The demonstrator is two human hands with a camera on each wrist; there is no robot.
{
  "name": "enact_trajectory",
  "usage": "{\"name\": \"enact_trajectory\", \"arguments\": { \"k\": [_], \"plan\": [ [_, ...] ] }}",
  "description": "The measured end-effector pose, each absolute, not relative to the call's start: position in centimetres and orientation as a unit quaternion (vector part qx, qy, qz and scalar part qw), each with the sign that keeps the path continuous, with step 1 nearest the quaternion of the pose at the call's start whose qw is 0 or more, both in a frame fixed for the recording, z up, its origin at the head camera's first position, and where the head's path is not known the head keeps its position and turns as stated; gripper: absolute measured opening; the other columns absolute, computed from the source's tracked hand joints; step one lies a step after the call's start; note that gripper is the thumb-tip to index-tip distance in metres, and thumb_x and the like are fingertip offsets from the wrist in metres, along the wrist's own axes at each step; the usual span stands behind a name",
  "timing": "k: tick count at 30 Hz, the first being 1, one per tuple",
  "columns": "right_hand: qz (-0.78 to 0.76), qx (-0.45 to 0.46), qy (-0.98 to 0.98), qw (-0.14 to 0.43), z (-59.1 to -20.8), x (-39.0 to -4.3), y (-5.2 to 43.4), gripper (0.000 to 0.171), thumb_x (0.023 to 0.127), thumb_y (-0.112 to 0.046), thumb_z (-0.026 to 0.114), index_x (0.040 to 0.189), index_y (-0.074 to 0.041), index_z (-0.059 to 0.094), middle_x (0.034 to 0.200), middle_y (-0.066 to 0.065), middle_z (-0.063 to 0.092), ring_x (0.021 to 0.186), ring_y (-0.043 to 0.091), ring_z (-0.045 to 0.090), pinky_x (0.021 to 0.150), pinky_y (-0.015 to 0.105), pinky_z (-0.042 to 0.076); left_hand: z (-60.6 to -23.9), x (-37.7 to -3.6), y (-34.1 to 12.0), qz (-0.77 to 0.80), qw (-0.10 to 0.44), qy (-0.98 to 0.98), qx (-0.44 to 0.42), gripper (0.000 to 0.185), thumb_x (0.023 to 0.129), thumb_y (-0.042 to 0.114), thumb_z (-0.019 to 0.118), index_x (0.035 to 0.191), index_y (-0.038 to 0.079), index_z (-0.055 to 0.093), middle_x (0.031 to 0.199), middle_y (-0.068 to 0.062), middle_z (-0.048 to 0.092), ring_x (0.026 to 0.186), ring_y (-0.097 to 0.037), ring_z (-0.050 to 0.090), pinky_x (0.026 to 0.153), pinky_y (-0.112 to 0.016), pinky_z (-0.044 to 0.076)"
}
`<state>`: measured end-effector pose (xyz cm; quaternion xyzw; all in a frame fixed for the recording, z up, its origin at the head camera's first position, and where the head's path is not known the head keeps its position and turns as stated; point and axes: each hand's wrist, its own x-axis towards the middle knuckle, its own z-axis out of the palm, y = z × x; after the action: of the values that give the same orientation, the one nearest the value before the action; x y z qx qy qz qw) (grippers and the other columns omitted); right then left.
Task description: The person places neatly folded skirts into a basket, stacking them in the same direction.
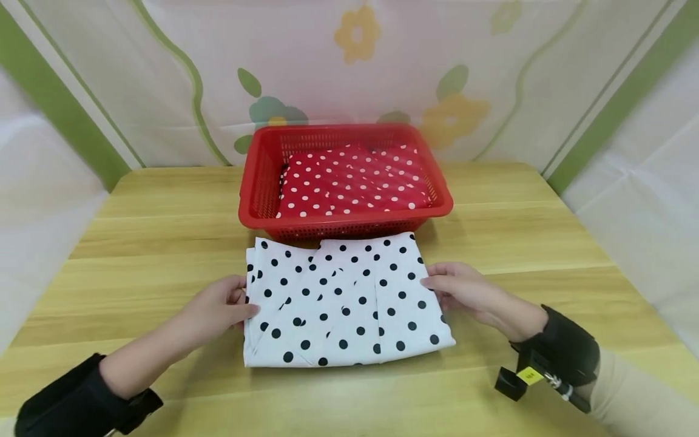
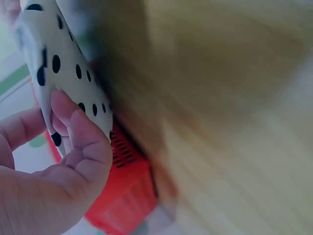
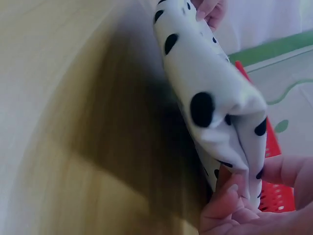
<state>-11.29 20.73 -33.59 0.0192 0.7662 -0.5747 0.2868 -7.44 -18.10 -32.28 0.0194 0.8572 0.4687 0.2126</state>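
Observation:
A folded white cloth with black dots (image 1: 338, 303) is held between both hands in front of the red basket. My left hand (image 1: 224, 303) pinches its left edge, thumb on top and fingers beneath. At the opposite edge my right hand (image 1: 461, 288) pinches the cloth in the same way. The left wrist view shows the cloth (image 2: 73, 73) raised off the wooden surface, its layers between thumb and fingers. In the right wrist view the thick folded side of the cloth (image 3: 205, 98) bulges above the fingertips (image 3: 227, 198).
Behind the cloth stands a red plastic basket (image 1: 253, 182) with perforated sides. Red cloth with white dots (image 1: 355, 182) lies folded inside it. Both are on a wooden table (image 1: 136, 243), with a flower-printed curtain (image 1: 306, 54) at the back.

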Motion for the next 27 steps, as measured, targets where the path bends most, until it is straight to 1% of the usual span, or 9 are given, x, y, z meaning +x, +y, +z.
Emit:
{"name": "enact_trajectory", "arguments": {
  "k": [4,6,9,12,15,18,23,27],
  "plan": [
    [-0.566,0.011,0.776,0.277,-32.2,-10.3,21.4,0.045,0.096,-0.013,0.055,0.13,0.015,0.046,0.096,0.007,0.068,0.078,0.018,0.061,0.071,0.029,0.052,-31.1,-6.6,-18.2,0.488,0.218,0.845,0.031,0.046,0.091,0.001,0.062,0.128,-0.016,0.041,0.08,-0.008,0.058,0.073,-0.02,0.059,0.062,-0.029,0.05],
    [-0.564,0.007,0.78,0.272,-31.6,-9.8,21.8,0.045,0.096,-0.014,0.056,0.13,0.014,0.046,0.099,0.008,0.068,0.079,0.019,0.062,0.072,0.029,0.053,-30.7,-6.2,-18.2,0.495,0.222,0.84,0.031,0.047,0.091,0.001,0.063,0.129,-0.016,0.041,0.084,-0.008,0.06,0.075,-0.02,0.06,0.064,-0.03,0.052],
    [-0.563,-0.001,0.784,0.261,-30.7,-9.0,22.3,0.044,0.096,-0.014,0.056,0.129,0.014,0.047,0.098,0.008,0.068,0.076,0.02,0.062,0.069,0.029,0.052,-30.1,-5.8,-18.3,0.499,0.221,0.837,0.034,0.05,0.091,0.003,0.064,0.131,-0.015,0.039,0.089,-0.008,0.061,0.076,-0.02,0.061,0.064,-0.03,0.051],
    [-0.563,-0.013,0.787,0.251,-30.1,-8.5,22.7,0.043,0.096,-0.014,0.056,0.128,0.014,0.047,0.093,0.006,0.068,0.071,0.018,0.059,0.063,0.027,0.049,-29.7,-5.6,-18.3,0.504,0.216,0.835,0.043,0.05,0.091,0.003,0.064,0.131,-0.015,0.039,0.09,-0.007,0.062,0.076,-0.02,0.061,0.064,-0.029,0.051],
    [-0.563,-0.024,0.79,0.241,-30.7,-8.6,22.9,0.043,0.096,-0.013,0.056,0.128,0.014,0.047,0.088,0.004,0.067,0.068,0.016,0.056,0.06,0.025,0.046,-30.2,-5.5,-18.5,0.509,0.21,0.833,0.056,0.049,0.092,0.004,0.063,0.131,-0.015,0.04,0.091,-0.007,0.062,0.076,-0.02,0.061,0.064,-0.029,0.051],
    [-0.561,-0.03,0.794,0.234,-31.2,-8.6,23.0,0.042,0.096,-0.013,0.056,0.128,0.014,0.048,0.085,0.002,0.066,0.067,0.016,0.055,0.059,0.025,0.045,-30.8,-5.6,-18.7,0.517,0.204,0.829,0.07,0.049,0.092,0.003,0.062,0.132,-0.015,0.039,0.091,-0.008,0.063,0.076,-0.019,0.062,0.064,-0.03,0.052],
    [-0.558,-0.04,0.801,0.214,-31.8,-8.7,23.2,0.042,0.097,-0.014,0.055,0.128,0.014,0.048,0.087,0.003,0.068,0.067,0.018,0.059,0.061,0.027,0.048,-31.5,-6.0,-19.0,0.536,0.199,0.815,0.09,0.051,0.092,0.005,0.063,0.133,-0.014,0.039,0.095,-0.01,0.065,0.078,-0.019,0.063,0.065,-0.031,0.054],
    [-0.565,-0.054,0.798,0.203,-31.9,-8.8,23.7,0.043,0.098,-0.015,0.055,0.129,0.014,0.047,0.091,0.004,0.07,0.068,0.021,0.062,0.065,0.03,0.053,-31.7,-6.5,-19.6,0.538,0.19,0.816,0.092,0.054,0.092,0.011,0.065,0.134,-0.011,0.041,0.102,-0.012,0.066,0.082,-0.021,0.064,0.067,-0.031,0.055]
  ]
}}
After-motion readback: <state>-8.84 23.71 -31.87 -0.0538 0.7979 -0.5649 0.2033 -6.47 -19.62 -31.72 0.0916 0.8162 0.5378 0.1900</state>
